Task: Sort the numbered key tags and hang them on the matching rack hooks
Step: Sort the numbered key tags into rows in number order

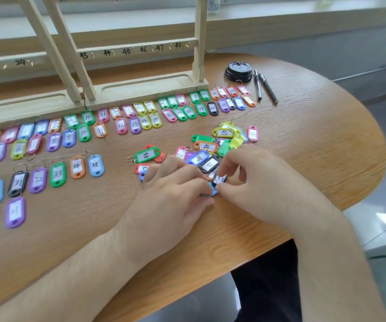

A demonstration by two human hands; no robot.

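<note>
The left hand (175, 184) curls its fingers onto a blue tag (212, 192). The right hand (252, 177) pinches a black tag (221, 179) between thumb and forefinger. The two tags touch low over the table (303, 159), and their numbers are too hidden to read. Both hands cover the near edge of the loose heap (207, 147) of unsorted tags. To the left and farther back, sorted rows (135, 125) lie flat along the base of the wooden rack (141, 88), whose rail shows 43 to 48. Two pens (265, 88) and a black lid (238, 71) sit just right of the rack.
</note>
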